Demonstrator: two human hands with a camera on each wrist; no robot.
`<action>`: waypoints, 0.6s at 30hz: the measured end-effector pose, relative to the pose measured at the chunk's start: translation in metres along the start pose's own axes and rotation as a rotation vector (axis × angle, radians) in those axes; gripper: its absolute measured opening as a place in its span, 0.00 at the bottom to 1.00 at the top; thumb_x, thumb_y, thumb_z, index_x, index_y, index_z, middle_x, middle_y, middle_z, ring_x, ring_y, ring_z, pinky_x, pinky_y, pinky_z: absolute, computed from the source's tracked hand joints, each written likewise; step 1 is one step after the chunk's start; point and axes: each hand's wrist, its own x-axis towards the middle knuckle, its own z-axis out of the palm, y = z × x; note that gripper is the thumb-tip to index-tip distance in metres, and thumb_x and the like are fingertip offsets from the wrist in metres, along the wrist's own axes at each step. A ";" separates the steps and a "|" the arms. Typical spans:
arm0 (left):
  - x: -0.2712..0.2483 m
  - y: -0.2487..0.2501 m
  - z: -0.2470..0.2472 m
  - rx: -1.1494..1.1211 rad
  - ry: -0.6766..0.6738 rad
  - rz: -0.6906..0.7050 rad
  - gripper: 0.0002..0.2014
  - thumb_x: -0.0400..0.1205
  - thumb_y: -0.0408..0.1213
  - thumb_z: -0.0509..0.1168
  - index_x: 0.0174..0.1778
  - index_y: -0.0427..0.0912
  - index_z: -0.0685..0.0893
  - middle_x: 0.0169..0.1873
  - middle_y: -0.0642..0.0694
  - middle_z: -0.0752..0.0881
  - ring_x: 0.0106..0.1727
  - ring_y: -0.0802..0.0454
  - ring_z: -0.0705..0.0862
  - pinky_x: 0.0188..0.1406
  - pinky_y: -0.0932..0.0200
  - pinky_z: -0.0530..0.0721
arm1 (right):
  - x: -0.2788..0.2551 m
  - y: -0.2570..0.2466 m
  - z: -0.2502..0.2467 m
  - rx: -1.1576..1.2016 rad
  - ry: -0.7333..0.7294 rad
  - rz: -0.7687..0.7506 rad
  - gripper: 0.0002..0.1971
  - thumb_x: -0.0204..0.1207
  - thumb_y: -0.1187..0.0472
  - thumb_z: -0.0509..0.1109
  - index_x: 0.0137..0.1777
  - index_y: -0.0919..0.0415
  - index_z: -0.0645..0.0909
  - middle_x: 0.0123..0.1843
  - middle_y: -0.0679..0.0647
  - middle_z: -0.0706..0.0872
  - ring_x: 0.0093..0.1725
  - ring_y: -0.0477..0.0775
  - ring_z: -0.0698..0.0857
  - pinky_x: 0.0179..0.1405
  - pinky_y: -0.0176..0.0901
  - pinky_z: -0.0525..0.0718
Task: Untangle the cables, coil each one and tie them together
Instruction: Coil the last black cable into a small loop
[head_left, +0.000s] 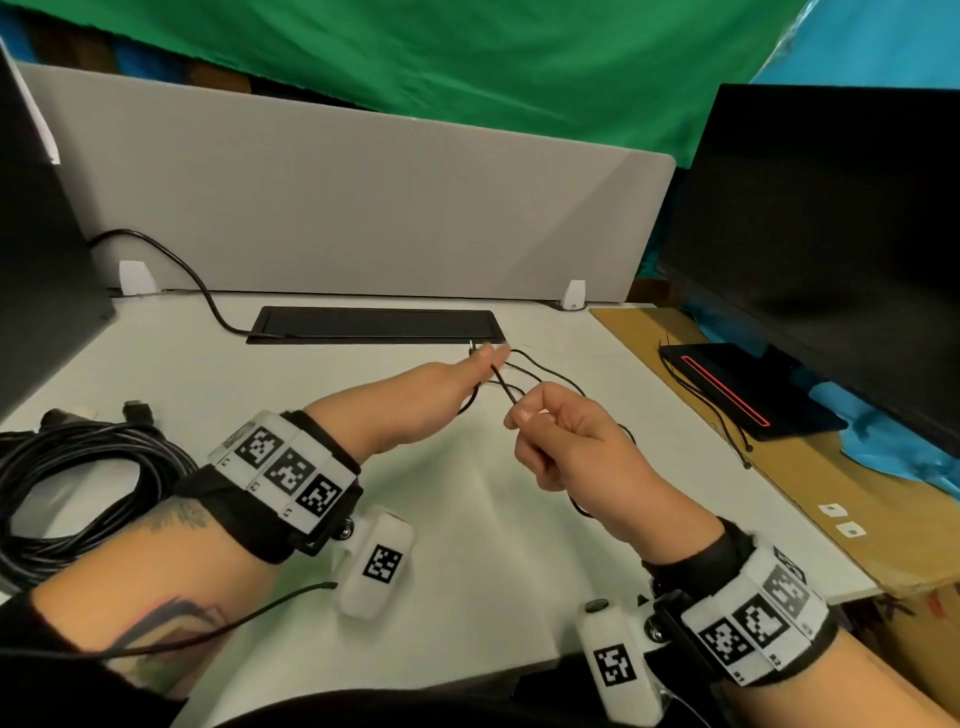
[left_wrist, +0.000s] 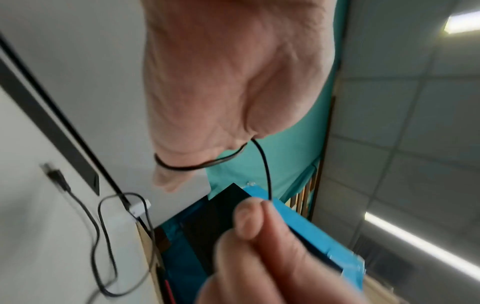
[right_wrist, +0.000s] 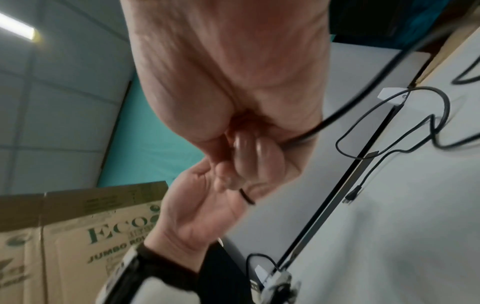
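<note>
A thin black cable (head_left: 550, 371) hangs in loops between my two hands above the white desk (head_left: 467, 545). My left hand (head_left: 491, 354) reaches forward and pinches the cable near its plug between thumb and forefinger, with a turn of cable round the hand (left_wrist: 197, 166). Just to its right, my right hand (head_left: 519, 413) pinches a strand of the same cable (left_wrist: 265, 170) between thumb and forefinger, the other fingers curled. In the right wrist view the cable (right_wrist: 337, 117) runs out from under the curled right fingers (right_wrist: 244, 148).
A thick black cable coil (head_left: 78, 467) lies at the desk's left edge. A black cable hatch (head_left: 374, 325) sits ahead below the grey divider (head_left: 337, 208). A dark monitor (head_left: 831, 234) stands right on cardboard (head_left: 883, 493). Another loose cable (left_wrist: 103, 216) lies on the desk.
</note>
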 end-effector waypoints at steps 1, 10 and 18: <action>0.002 -0.001 0.000 -0.032 0.034 0.015 0.36 0.84 0.71 0.36 0.78 0.58 0.74 0.75 0.52 0.77 0.78 0.51 0.71 0.83 0.49 0.60 | -0.001 -0.001 0.001 0.041 -0.052 -0.003 0.09 0.89 0.65 0.59 0.49 0.66 0.79 0.25 0.54 0.72 0.24 0.46 0.65 0.23 0.34 0.65; 0.004 0.006 -0.012 -1.482 -0.133 0.309 0.29 0.90 0.62 0.40 0.86 0.66 0.40 0.70 0.26 0.79 0.53 0.38 0.91 0.38 0.54 0.88 | -0.007 0.018 0.023 -0.134 -0.214 -0.091 0.29 0.87 0.43 0.57 0.36 0.66 0.81 0.22 0.44 0.67 0.24 0.46 0.64 0.25 0.33 0.66; -0.002 0.007 -0.013 -1.190 -0.529 0.275 0.31 0.89 0.60 0.40 0.82 0.49 0.71 0.23 0.54 0.56 0.22 0.56 0.52 0.17 0.65 0.54 | 0.002 0.017 -0.001 -0.208 -0.147 -0.109 0.25 0.84 0.47 0.66 0.28 0.57 0.66 0.25 0.49 0.63 0.26 0.50 0.60 0.26 0.43 0.60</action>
